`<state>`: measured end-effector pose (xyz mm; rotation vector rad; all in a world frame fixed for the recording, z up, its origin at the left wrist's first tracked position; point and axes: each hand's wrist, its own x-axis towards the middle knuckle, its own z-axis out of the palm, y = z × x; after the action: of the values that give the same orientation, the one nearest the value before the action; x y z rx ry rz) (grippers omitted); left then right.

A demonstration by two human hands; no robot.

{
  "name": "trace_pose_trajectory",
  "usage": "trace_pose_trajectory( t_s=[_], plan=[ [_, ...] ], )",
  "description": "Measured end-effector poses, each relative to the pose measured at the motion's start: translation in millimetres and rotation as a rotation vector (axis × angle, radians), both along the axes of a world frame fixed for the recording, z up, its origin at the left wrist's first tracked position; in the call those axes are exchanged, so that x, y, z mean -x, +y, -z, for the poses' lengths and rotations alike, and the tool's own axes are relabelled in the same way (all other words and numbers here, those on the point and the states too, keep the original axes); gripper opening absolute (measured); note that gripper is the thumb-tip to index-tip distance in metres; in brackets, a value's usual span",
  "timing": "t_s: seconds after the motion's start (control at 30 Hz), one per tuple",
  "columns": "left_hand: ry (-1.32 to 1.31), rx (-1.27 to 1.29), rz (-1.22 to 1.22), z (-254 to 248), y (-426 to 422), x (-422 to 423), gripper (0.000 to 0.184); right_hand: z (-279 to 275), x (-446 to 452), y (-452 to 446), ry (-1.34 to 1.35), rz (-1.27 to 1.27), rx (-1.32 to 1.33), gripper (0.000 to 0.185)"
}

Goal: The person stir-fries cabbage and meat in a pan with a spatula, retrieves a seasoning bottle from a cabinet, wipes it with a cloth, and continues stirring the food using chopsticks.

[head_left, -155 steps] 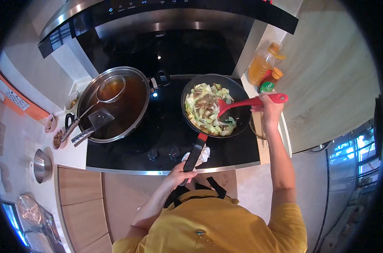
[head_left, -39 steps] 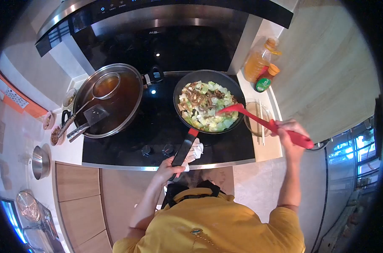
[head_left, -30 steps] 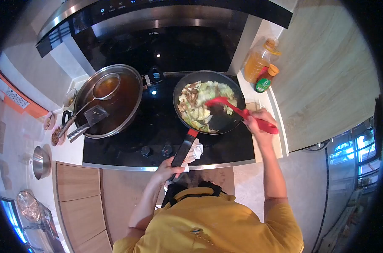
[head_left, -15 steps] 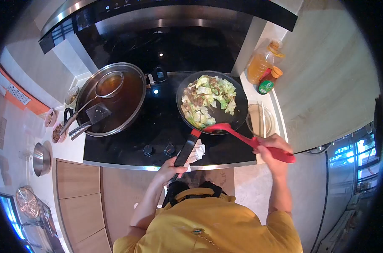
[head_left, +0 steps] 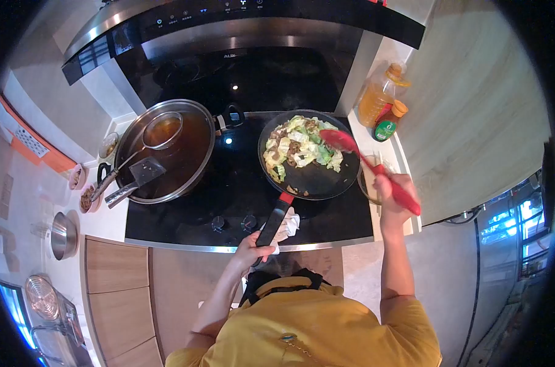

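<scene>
Chopped cabbage with browned meat pieces (head_left: 302,144) lies in a dark frying pan (head_left: 314,188) on the black stove. My left hand (head_left: 253,249) is closed round the pan's black-and-red handle, with a crumpled white cloth (head_left: 291,224) beside it, close to the fingers. In my right hand (head_left: 396,197) is a red spatula (head_left: 358,153), gripped by its handle. Its broad head is over the right part of the pan, touching or just above the cabbage; I cannot tell which.
A wide pot (head_left: 192,165) of brown liquid stands at left, with a strainer (head_left: 163,130) and a metal turner (head_left: 148,171) resting in it. At right are an oil bottle (head_left: 375,104), a sauce bottle (head_left: 387,124) and a glass bowl (head_left: 366,183), partly hidden. Small bowls (head_left: 89,199) line the left counter.
The red spatula has moved from the pan's near rim up to its right side. The cabbage is gathered further from the handle. My left hand keeps its grip.
</scene>
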<state>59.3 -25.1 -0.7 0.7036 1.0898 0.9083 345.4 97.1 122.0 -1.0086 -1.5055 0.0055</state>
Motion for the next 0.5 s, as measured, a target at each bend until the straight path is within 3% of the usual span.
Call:
trace_pose_trajectory(
  t_s=[0.13, 0.2, 0.3, 0.4, 0.43, 0.5],
  plan=[
    [0.022, 0.015, 0.028, -6, 1, 0, 0.027, 26, -9, 43, 0.04, 0.097, -0.047, 0.019],
    [0.019, -0.034, 0.041, 0, 1, 1, 0.027, 54, -5, 64, 0.573, -0.015, 0.177, 0.021],
    [0.014, -0.046, 0.063, -1, 2, 1, 0.027, 82, 5, 88, 1.048, -0.064, 0.284, 0.021],
    [-0.007, -0.051, 0.043, -8, 2, -3, 0.028, 96, -7, 89, 1.207, -0.163, 0.374, 0.019],
    [-0.006, -0.051, 0.036, -7, 4, -3, 0.028, 65, 2, 69, 1.18, -0.127, 0.432, 0.019],
    [-0.014, -0.036, 0.031, -2, 3, -3, 0.028, 56, -12, 56, 1.031, -0.19, 0.349, 0.02]
  ],
)
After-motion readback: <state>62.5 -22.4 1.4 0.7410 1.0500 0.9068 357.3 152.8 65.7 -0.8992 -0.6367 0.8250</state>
